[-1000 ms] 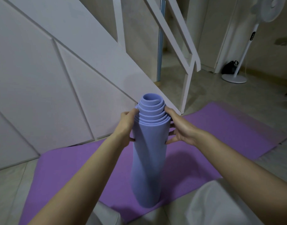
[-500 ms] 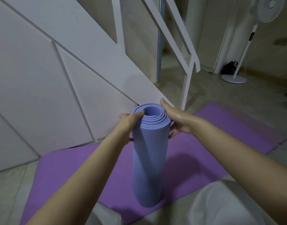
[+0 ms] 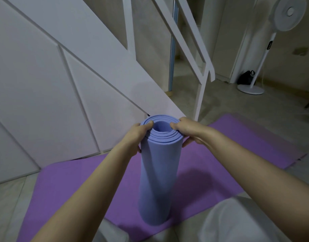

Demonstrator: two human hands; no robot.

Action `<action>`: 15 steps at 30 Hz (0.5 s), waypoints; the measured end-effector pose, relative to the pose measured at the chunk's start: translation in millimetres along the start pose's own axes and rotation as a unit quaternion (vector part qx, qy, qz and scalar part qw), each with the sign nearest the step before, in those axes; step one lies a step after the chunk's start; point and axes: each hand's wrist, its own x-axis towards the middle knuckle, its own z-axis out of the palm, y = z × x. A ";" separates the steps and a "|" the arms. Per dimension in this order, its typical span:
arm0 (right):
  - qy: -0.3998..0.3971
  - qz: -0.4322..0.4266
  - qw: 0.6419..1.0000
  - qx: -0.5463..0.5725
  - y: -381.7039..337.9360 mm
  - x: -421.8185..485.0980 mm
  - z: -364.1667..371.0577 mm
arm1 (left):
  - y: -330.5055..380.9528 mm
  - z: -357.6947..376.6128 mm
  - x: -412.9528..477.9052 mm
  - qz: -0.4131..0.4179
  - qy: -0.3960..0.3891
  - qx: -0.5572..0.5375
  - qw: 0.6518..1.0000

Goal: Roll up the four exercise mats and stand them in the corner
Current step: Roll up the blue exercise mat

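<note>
Lavender foam roll [image 3: 160, 180], layered spiral end

A periwinkle mat [image 3: 159, 180], rolled into a tight tube with its spiral end facing up, stands upright at centre frame on a purple mat [image 3: 71, 189] spread flat across the lower frame.

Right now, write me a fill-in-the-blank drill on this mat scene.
The left hand and right hand grip the rolled blue mat at its ___ end. That roll stands on a flat mat coloured ___. A white fan stands at the far ___ of the view.
Missing: top; purple; right.
</note>
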 end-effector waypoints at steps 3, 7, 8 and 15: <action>-0.011 -0.008 1.000 -0.024 3.3 -2.1 -3.8 | -0.8 -0.2 -0.7 0.019 -0.025 0.012 0.999; -0.004 -0.021 0.998 -0.061 8.7 -0.9 -0.4 | -4.7 -7.6 -2.4 0.012 -0.047 -0.015 0.999; -0.002 -0.018 0.998 -0.061 8.5 -0.8 0.0 | -5.8 -10.7 -2.3 0.012 -0.047 -0.015 0.999; 0.026 0.003 0.984 -0.178 -3.7 4.6 -1.4 | -8.8 -31.2 -7.2 0.082 0.001 0.174 0.981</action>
